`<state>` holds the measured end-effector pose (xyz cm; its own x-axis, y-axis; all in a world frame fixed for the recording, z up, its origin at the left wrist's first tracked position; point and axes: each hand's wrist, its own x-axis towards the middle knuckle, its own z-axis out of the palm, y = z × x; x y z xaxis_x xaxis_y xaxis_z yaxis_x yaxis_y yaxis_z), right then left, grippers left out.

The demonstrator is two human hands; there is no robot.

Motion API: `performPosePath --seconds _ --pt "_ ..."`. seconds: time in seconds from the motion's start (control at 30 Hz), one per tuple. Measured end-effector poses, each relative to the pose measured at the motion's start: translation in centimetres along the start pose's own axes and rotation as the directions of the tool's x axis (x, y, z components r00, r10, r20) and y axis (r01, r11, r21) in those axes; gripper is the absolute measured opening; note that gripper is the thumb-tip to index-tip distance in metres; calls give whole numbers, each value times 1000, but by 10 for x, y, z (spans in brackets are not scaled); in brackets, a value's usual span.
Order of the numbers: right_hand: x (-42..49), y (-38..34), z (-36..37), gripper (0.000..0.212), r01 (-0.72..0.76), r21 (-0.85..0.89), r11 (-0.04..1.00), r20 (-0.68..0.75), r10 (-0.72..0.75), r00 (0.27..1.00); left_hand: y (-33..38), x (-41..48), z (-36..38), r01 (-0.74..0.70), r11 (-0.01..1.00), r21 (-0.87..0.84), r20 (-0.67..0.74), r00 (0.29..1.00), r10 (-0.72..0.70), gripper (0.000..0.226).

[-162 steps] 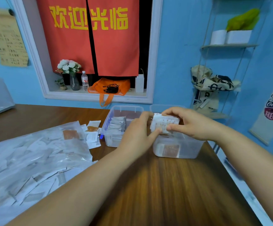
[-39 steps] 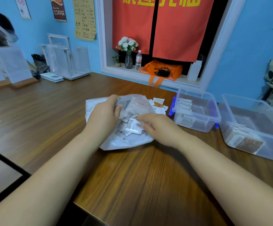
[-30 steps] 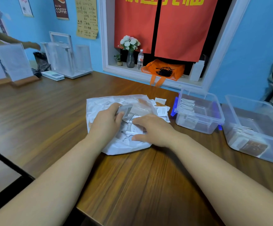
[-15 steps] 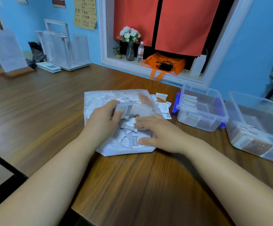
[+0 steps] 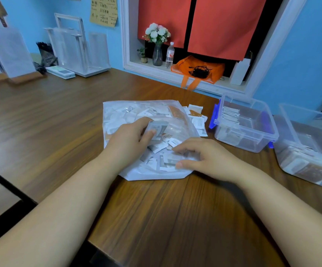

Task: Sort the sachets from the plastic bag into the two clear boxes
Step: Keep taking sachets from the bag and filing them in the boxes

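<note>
The head-worn camera is looking forward and down, sitting close over the plastic bag (image 5: 121, 112), facing the far curtained window (image 5: 223, 26).

Wooden table (image 5: 60, 120); plastic bag (image 5: 121, 112), loose sachets (image 5: 199, 122), two clear boxes (image 5: 252, 139)
</note>
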<state>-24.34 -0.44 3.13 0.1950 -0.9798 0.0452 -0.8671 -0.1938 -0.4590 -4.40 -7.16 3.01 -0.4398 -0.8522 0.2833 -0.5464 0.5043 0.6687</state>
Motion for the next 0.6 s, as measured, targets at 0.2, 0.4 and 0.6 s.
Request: performPosePath --seconds 0.2,0.4,0.6 --pt "12 -10 7 47 -49 -94 994 75 56 996 2 -1 1 -35 997 67 38 999 32 10" --pt "21 -12 5 56 -149 -43 988 133 154 979 2 0 4 -21 999 42 37 999 19 15" --pt "13 -12 2 31 -118 143 983 135 98 986 3 0 6 4 998 -57 47 999 -2 16"
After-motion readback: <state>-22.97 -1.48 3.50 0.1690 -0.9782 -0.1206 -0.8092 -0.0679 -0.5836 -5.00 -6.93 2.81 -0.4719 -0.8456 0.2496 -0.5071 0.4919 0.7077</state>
